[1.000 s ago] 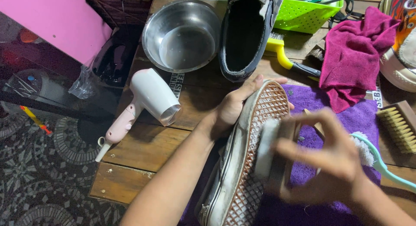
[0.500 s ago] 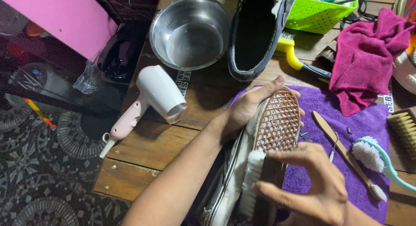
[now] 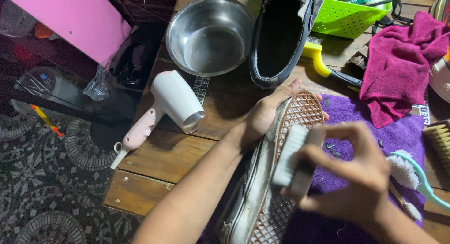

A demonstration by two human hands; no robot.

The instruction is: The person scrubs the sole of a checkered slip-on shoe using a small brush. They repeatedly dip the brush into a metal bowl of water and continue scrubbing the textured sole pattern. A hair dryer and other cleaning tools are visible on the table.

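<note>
Two hands at work: my left hand (image 3: 269,114) clamps the upturned shoe (image 3: 272,178), my right hand (image 3: 356,173) grips the brush (image 3: 295,155). I'd scrub the sole (image 3: 300,114) in short strokes, bristles flat.

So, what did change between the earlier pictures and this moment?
The right hand drew the scrubbing brush along the sole of the upturned shoe: first down toward the heel, then back up to the middle. The left hand still grips the toe end. The hair dryer, steel bowl and other shoe did not move.
</note>
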